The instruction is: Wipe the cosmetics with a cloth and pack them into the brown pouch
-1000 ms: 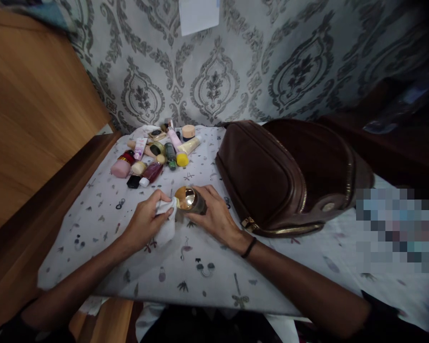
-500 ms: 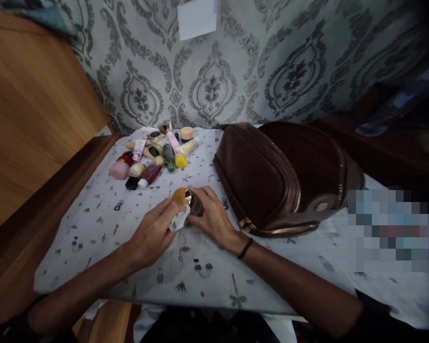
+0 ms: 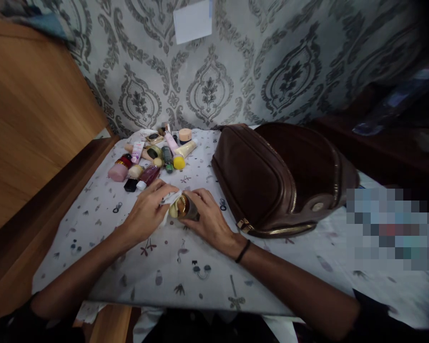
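My right hand [image 3: 212, 221] is wrapped around a small rounded bottle with a shiny gold part [image 3: 183, 206], held low over the patterned cloth. The bottle lies tilted, its gold and pale yellowish end turned to the left. In my left hand [image 3: 146, 212] is a crumpled white tissue [image 3: 170, 196], pinched between the fingers and pressed to that end of the bottle. The palm side of both hands is hidden, and I cannot make out the bottle's label.
Several cosmetics lie grouped at the back left, among them a pink bottle [image 3: 117, 172], a yellow-capped tube [image 3: 179, 162] and a dark red bottle [image 3: 150, 175]. A brown leather bag [image 3: 250, 176] stands at the right. A wooden panel [image 3: 39, 90] borders the left; patterned fabric [image 3: 210, 90] hangs behind.
My left hand has shifted up and left with the tissue, which now covers the upper edge of the bottle's end. The bottle has turned slightly in my right hand.
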Tool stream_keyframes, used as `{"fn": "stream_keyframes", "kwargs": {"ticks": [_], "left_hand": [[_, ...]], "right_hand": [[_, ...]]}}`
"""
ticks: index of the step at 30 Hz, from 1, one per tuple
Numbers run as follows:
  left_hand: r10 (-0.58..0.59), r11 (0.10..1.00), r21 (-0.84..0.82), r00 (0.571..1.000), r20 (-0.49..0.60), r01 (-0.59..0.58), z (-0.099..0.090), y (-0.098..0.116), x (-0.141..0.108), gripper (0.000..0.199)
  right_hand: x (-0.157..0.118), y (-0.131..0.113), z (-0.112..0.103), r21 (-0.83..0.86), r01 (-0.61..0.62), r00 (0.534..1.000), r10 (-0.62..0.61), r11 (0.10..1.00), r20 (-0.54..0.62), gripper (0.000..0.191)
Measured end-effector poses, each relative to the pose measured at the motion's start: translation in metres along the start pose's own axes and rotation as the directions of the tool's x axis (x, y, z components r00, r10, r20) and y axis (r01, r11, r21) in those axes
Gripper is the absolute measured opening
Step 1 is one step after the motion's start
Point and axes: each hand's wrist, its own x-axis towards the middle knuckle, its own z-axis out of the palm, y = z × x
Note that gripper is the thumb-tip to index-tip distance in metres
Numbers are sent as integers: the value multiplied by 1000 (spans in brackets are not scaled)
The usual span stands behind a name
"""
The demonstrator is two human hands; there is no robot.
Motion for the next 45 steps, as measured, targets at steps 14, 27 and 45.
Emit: {"fn": "stream_keyframes", "kwargs": {"ticks": [14, 27, 45], "left_hand": [[-140, 986, -86, 990, 25, 142, -2, -16, -7, 23], [231, 950, 158, 946, 228, -270, -8, 19, -3, 42], [-190, 969, -154, 981, 39, 193, 2, -14, -6, 26]], "right_hand": [[0, 0, 1, 18, -2, 1000, 2, 1000, -6, 64], [0, 0, 2, 36, 4, 1000, -4, 999, -17, 59], [1, 0, 2, -6, -5, 1000, 5, 1000, -23, 58]]}}
